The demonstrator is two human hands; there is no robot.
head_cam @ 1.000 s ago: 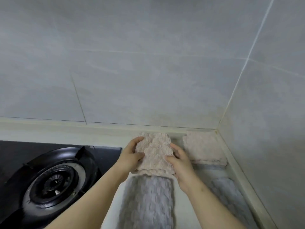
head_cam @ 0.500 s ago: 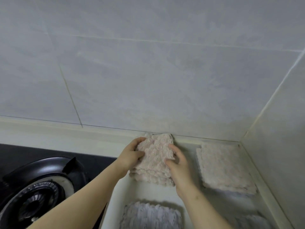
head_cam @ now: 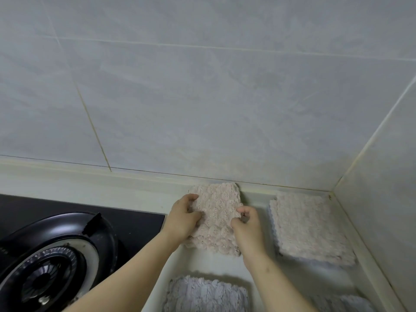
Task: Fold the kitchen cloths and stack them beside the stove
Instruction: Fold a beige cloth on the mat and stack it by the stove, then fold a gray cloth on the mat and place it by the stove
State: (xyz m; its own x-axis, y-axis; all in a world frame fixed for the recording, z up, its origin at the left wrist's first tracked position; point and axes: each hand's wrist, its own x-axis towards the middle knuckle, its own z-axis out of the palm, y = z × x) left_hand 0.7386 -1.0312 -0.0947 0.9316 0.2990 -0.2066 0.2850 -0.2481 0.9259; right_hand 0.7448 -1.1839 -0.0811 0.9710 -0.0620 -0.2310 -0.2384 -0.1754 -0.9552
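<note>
The folded pink cloth [head_cam: 216, 218] lies on the pale counter [head_cam: 225, 265], just right of the stove [head_cam: 135, 224], with its far edge against the raised lip at the foot of the tiled wall [head_cam: 202, 109]. We hold it from both sides. Our left hand [head_cam: 182, 219] grips its left edge, thumb on top and fingers curled at the side. Our right hand [head_cam: 246, 228] pinches its right edge with curled fingers. A second folded pink cloth [head_cam: 308, 230] lies flat just beside it to the right, near the corner, not touching it. Nearer to us a grey cloth [head_cam: 207, 293] lies on the counter, and another grey cloth [head_cam: 342, 302] shows at the lower right. The black burner [head_cam: 45, 273] sits to the left.
</note>
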